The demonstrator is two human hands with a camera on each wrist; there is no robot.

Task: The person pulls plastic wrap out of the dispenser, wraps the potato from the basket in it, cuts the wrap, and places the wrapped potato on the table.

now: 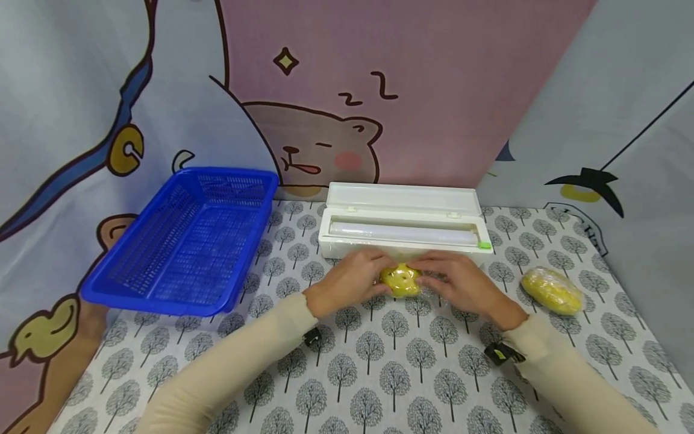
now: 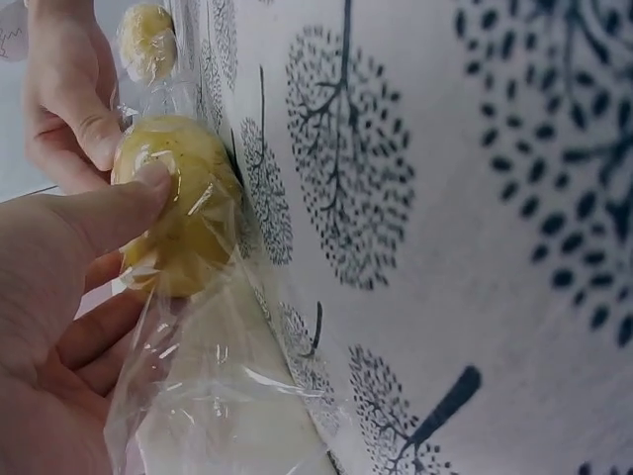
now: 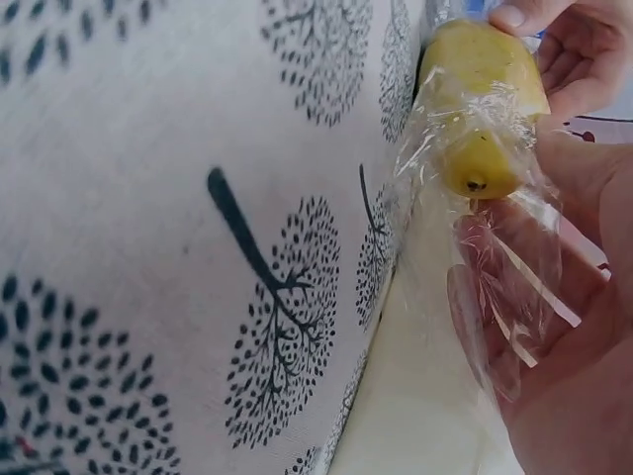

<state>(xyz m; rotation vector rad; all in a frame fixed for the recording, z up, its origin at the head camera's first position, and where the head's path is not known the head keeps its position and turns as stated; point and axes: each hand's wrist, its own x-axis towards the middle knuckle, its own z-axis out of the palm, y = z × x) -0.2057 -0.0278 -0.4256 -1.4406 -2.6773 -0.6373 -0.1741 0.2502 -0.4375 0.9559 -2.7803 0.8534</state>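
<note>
A yellow fruit (image 1: pixel 400 280) in clear plastic wrap is between the two hands, just in front of the white wrap box (image 1: pixel 401 235). My left hand (image 1: pixel 355 278) grips its left side; the left wrist view shows the thumb (image 2: pixel 148 188) pressed on the fruit's face and fingers behind it. From the other side my right hand (image 1: pixel 461 280) holds the fruit's end, its fingers (image 3: pixel 485 297) behind loose film. That film (image 3: pixel 514 257) hangs past the fruit's small dark tip. Another wrapped yellow fruit (image 1: pixel 553 291) lies to the right of the right hand.
The box's lid (image 1: pixel 401 199) stands raised, with a roll of film (image 1: pixel 401 232) inside and a green cutter piece (image 1: pixel 484 245) at its right end. A blue plastic basket (image 1: pixel 238 241) stands at the left. Tree-print cloth (image 1: pixel 396 380) covers the table; printed curtains hang behind.
</note>
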